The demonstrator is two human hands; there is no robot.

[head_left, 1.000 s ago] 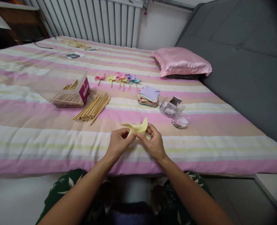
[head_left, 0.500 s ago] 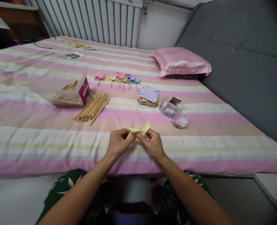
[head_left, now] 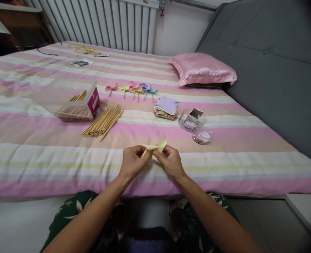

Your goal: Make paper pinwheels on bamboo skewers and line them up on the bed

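Both hands pinch a folded yellow paper pinwheel [head_left: 156, 147] just above the near part of the striped bed [head_left: 39, 154]. My left hand [head_left: 133, 162] grips its left side and my right hand [head_left: 171, 162] grips its right side. One pointed flap of the paper sticks up between the fingertips. Farther back lies a row of finished paper pinwheels [head_left: 133, 88] in pink, yellow, purple and blue.
A loose bundle of wooden sticks [head_left: 104, 121] lies beside a clear plastic box [head_left: 71, 100] holding more sticks. A stack of coloured paper squares [head_left: 167, 107], a clear lidded tub [head_left: 190, 119] and its round lid [head_left: 202, 135] sit right of centre. A pink pillow [head_left: 204, 68] rests by the grey headboard [head_left: 276, 59].
The yellow paper has been pressed flatter and lower between my fingers; the upright flap is smaller. Both hands stay in nearly the same place.
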